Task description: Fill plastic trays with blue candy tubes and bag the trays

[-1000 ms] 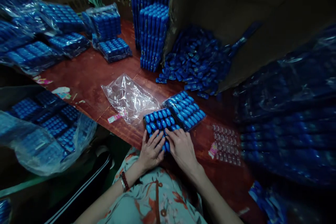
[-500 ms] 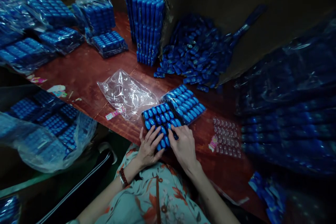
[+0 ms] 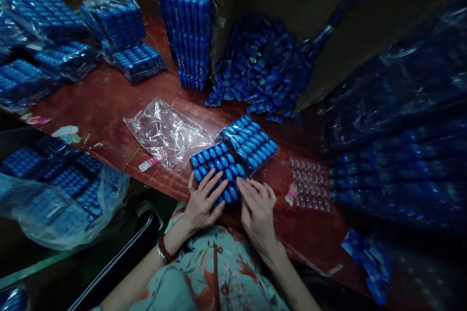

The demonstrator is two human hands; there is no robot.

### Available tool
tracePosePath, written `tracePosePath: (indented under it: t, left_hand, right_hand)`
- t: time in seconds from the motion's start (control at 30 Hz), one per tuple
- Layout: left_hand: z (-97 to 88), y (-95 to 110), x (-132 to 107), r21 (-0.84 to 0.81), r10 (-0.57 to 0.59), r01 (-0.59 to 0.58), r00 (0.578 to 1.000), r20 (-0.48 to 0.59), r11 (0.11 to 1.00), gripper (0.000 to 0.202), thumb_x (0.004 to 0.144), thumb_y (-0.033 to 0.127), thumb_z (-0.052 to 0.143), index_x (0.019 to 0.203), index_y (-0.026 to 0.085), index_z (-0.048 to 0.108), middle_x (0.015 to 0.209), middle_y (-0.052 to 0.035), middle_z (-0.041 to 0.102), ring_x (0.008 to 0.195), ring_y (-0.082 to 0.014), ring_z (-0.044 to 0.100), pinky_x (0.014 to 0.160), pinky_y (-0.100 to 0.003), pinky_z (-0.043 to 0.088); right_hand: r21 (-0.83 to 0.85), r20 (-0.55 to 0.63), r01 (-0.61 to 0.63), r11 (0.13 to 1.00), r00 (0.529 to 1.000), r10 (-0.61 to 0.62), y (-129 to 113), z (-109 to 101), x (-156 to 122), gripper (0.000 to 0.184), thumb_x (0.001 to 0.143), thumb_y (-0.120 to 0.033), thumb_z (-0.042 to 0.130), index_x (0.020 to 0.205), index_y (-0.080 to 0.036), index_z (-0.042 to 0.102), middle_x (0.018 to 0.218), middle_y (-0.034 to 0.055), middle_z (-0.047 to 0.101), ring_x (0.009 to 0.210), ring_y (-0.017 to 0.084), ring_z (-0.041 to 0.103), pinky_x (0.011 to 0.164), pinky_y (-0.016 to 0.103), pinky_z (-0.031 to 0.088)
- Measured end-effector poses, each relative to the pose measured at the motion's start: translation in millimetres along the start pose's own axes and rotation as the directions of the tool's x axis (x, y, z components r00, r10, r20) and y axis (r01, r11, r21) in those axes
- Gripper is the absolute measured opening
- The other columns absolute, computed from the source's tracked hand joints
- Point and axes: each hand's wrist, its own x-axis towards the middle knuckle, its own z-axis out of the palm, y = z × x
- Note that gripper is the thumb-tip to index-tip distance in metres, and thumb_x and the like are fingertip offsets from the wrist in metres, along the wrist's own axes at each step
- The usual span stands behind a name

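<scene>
A tray of blue oval-topped pieces [image 3: 219,156] lies in front of me at the table's near edge. My left hand [image 3: 204,199] is open, its spread fingers resting across the tray's lower left part. At the tray's right edge, my right hand [image 3: 257,209] has its fingers stretched out, with the tips touching the outermost pieces; I see nothing held in it. A second block of blue pieces [image 3: 248,140], in clear wrap, sits against the tray's far right side. To the left lies a crumpled clear plastic bag [image 3: 166,133].
Loose blue pieces [image 3: 262,68] are heaped inside a cardboard box [image 3: 328,77]. Beside it rises a stack of blue pieces [image 3: 189,34]. Wrapped blocks [image 3: 138,60] stand at the back left. A clear blister sheet [image 3: 310,184] lies on the red table [image 3: 109,107] at right.
My right hand has opened from a pinch over the pieces and drawn slightly back to the tray's right edge. The left hand stays on the tray. My view has shifted a little.
</scene>
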Motion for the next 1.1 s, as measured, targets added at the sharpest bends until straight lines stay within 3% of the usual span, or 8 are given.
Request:
tracePosePath:
  t: [0.1, 0.2, 0.27, 0.4, 0.63, 0.73, 0.93, 1.1]
  left_hand:
    - [-5.5, -1.5, 9.1, 0.005, 0.012, -0.012, 1.000, 0.001, 1.000, 0.049, 0.088, 0.028, 0.042, 0.137, 0.023, 0.038, 0.139, -0.0107, 0.046, 0.135, -0.0262, 0.032, 0.112, -0.053, 0.004]
    - [-8.4, -1.1, 19.2, 0.014, 0.089, -0.090, 0.993, 0.079, 0.996, 0.047, 0.088, 0.028, 0.045, 0.135, 0.023, 0.041, 0.138, -0.0091, 0.046, 0.135, -0.0256, 0.031, 0.112, -0.052, 0.003]
    - [-8.1, -0.9, 21.5, 0.008, 0.125, -0.127, 0.985, 0.119, 0.992, 0.046, 0.088, 0.024, 0.045, 0.133, 0.022, 0.043, 0.136, -0.0088, 0.050, 0.133, -0.0244, 0.035, 0.113, -0.051, 0.003]
    - [-3.9, -2.7, 15.6, -0.019, 0.122, -0.120, 0.990, 0.074, 0.993, 0.043, 0.087, 0.014, 0.043, 0.129, 0.019, 0.047, 0.130, -0.0111, 0.054, 0.130, -0.0218, 0.041, 0.112, -0.050, 0.013]
    - [4.4, -5.7, 11.7, -0.031, 0.172, -0.173, 0.984, -0.041, 0.984, 0.047, 0.083, 0.011, 0.044, 0.129, 0.017, 0.045, 0.123, -0.0140, 0.058, 0.127, -0.0249, 0.044, 0.109, -0.053, 0.025]
    - [6.5, -6.6, 8.2, -0.028, 0.194, -0.196, 0.979, -0.062, 0.980, 0.050, 0.082, 0.011, 0.044, 0.131, 0.017, 0.044, 0.122, -0.0150, 0.058, 0.126, -0.0264, 0.046, 0.107, -0.053, 0.027]
    - [8.7, -5.2, 2.7, -0.028, 0.212, -0.216, 0.972, -0.101, 0.976, 0.048, 0.081, 0.013, 0.043, 0.130, 0.014, 0.046, 0.119, -0.0151, 0.060, 0.123, -0.0269, 0.049, 0.104, -0.051, 0.033]
    - [6.2, -0.5, 8.5, -0.026, 0.201, -0.203, 0.978, -0.053, 0.979, 0.046, 0.080, 0.012, 0.046, 0.126, 0.012, 0.048, 0.116, -0.0155, 0.062, 0.123, -0.0260, 0.049, 0.103, -0.049, 0.036]
  right_hand:
    - [0.051, -0.134, -0.112, 0.992, 0.984, 0.118, 11.8, -7.0, -1.2, 0.032, 0.088, -0.012, 0.042, 0.106, -0.025, 0.064, 0.095, 0.0033, 0.070, 0.093, 0.019, 0.056, 0.088, 0.042, 0.038]
    - [0.130, -0.127, -0.217, 0.968, 0.964, 0.233, 23.8, -8.9, 7.8, 0.026, 0.090, -0.020, 0.044, 0.103, -0.024, 0.066, 0.090, 0.0049, 0.067, 0.087, 0.019, 0.057, 0.081, 0.039, 0.045]
    - [0.185, -0.060, -0.205, 0.961, 0.974, 0.219, 28.7, -6.0, 18.4, 0.027, 0.091, -0.024, 0.044, 0.108, -0.024, 0.064, 0.096, 0.0063, 0.064, 0.091, 0.019, 0.056, 0.083, 0.038, 0.047]
    - [0.225, 0.112, -0.103, 0.969, 0.991, 0.079, 30.5, 2.5, 44.6, 0.029, 0.091, -0.023, 0.045, 0.116, -0.022, 0.061, 0.102, 0.0071, 0.059, 0.096, 0.017, 0.055, 0.088, 0.032, 0.046]
    - [0.002, 0.299, 0.010, 1.000, 0.954, -0.010, 27.8, -3.6, 66.8, 0.020, 0.085, -0.026, 0.057, 0.100, -0.019, 0.069, 0.100, 0.0092, 0.056, 0.095, 0.022, 0.050, 0.083, 0.037, 0.046]
    - [0.029, 0.290, -0.024, 0.999, 0.957, 0.014, 26.4, -3.9, 60.4, 0.016, 0.083, -0.024, 0.059, 0.094, -0.019, 0.069, 0.096, 0.0078, 0.055, 0.094, 0.021, 0.049, 0.081, 0.035, 0.046]
    - [0.082, 0.129, -0.198, 0.977, 0.974, 0.186, 22.3, 8.9, 41.5, 0.009, 0.079, -0.021, 0.059, 0.085, -0.017, 0.065, 0.088, 0.0064, 0.052, 0.088, 0.020, 0.048, 0.079, 0.035, 0.045]
    - [0.030, 0.210, -0.198, 0.980, 0.959, 0.188, 20.5, 9.5, 42.9, 0.010, 0.083, -0.024, 0.055, 0.084, -0.020, 0.063, 0.088, 0.0055, 0.053, 0.088, 0.021, 0.048, 0.075, 0.035, 0.041]
